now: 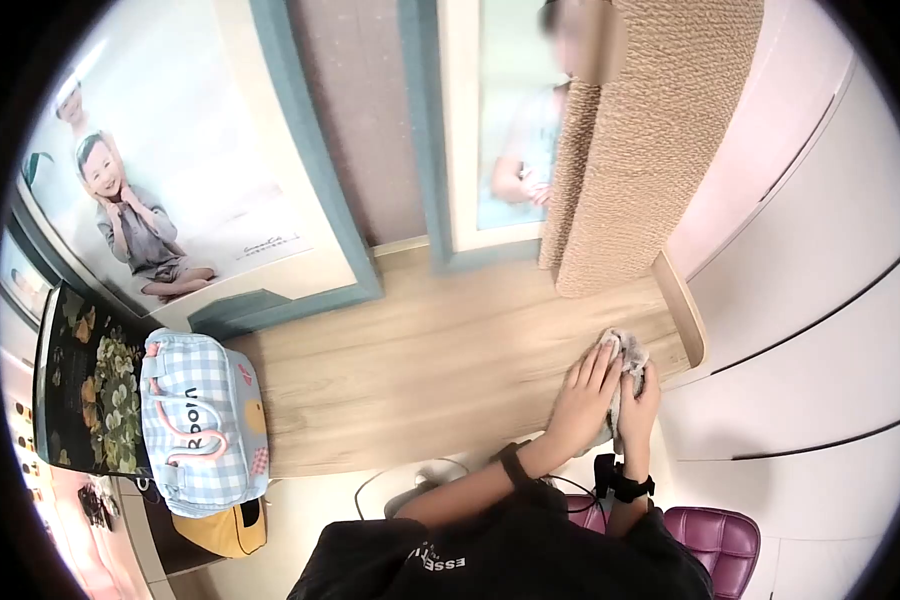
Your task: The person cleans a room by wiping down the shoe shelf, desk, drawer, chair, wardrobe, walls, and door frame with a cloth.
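A crumpled grey cloth lies near the right end of the wooden tabletop, close to its front edge. My left hand presses against the cloth from the left, fingers together. On the other side, my right hand grips the same cloth, its fingers bent around it. Part of the cloth hangs down between the two palms. Both wrists wear black bands.
A blue checked bag stands at the table's left end beside a dark floral box. Framed pictures and a woven tan panel line the back. A raised edge closes the right end. A purple stool is below.
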A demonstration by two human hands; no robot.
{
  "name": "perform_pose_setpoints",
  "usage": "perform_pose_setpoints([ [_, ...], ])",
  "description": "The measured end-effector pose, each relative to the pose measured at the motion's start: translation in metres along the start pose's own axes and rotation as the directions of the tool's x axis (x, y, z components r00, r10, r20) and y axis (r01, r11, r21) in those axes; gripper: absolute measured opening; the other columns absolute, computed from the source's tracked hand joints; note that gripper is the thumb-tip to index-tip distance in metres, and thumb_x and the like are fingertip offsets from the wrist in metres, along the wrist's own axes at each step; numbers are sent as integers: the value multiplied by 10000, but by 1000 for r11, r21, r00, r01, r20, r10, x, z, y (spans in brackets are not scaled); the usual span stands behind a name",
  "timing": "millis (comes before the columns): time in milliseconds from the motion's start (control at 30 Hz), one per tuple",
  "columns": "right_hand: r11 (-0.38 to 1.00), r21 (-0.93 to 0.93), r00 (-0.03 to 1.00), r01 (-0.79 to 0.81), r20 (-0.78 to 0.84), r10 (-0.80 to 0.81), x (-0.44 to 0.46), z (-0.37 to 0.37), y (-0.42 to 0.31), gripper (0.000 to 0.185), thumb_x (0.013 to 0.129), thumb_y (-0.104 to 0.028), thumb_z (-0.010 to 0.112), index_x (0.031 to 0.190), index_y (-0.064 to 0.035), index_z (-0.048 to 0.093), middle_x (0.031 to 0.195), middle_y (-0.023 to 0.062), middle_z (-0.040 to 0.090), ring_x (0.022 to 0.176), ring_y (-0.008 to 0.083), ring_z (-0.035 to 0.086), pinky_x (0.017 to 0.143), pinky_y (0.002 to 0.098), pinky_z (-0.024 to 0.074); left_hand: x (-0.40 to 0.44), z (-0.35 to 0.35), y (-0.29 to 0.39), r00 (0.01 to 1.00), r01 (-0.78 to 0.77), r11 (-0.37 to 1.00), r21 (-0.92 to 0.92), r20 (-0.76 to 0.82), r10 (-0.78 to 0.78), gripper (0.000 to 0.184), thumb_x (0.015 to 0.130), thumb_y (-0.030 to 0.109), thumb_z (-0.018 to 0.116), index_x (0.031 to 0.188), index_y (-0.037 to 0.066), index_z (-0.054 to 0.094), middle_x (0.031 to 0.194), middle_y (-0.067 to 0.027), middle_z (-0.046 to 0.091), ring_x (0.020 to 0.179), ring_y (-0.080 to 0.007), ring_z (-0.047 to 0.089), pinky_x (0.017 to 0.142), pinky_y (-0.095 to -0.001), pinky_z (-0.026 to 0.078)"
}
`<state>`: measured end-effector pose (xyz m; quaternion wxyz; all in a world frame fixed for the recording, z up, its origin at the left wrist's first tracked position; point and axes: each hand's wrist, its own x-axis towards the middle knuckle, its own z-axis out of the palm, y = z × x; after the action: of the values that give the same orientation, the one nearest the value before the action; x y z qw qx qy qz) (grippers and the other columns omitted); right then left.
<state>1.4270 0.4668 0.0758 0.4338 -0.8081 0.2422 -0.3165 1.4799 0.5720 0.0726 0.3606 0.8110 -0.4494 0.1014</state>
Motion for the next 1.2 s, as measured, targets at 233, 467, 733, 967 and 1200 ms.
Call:
perform_pose_setpoints([
  [233, 988, -111, 994, 108, 13, -107, -61, 66, -49, 307, 780, -57, 540, 1075, 28, 530, 978, 206, 577, 913, 354, 542, 838, 388, 416, -67, -77, -42, 999, 27, 1000, 14, 35, -28, 656, 680, 25, 529, 1314, -22, 365, 1394, -219, 302, 1292, -360, 292, 1055, -427, 244],
  [467, 978, -73, 969, 195, 168, -181, -118, 144, -130, 280, 742, -82, 578, 1002, 18, 547, 951, 213, 578, 912, 382, 533, 811, 425, 419, -145, -164, -87, 983, 178, 983, -39, -46, -180, 675, 631, -24, 539, 1286, -47, 375, 1399, -232, 279, 1272, -389, 309, 1026, -447, 288],
  [733, 842, 97, 761, 531, 383, -524, -173, 226, -205, 299, 747, -120, 590, 1003, 23, 527, 925, 198, 571, 895, 389, 526, 784, 450, 417, -231, -255, -111, 828, 527, 849, 32, -242, -505, 576, 701, 73, 615, 1231, -42, 420, 1349, -241, 376, 1167, -417, 425, 967, -452, 363],
  [967, 795, 277, 606, 540, 527, -596, -188, 241, -210, 395, 761, -172, 584, 1091, 34, 522, 956, 179, 561, 945, 344, 515, 865, 438, 382, -251, -258, -115, 781, 599, 738, 311, -430, -453, 398, 765, 145, 582, 1138, 14, 535, 1350, -234, 382, 1169, -404, 440, 957, -485, 334],
  [1200, 777, 470, 507, 419, 589, -629, -147, 214, -184, 363, 837, -228, 545, 1072, 44, 501, 1032, 215, 539, 1009, 364, 488, 931, 445, 348, -212, -226, -110, 737, 673, 488, 556, -452, -502, 588, 791, 299, 528, 1297, 30, 393, 1341, -214, 387, 1197, -374, 404, 972, -460, 337],
])
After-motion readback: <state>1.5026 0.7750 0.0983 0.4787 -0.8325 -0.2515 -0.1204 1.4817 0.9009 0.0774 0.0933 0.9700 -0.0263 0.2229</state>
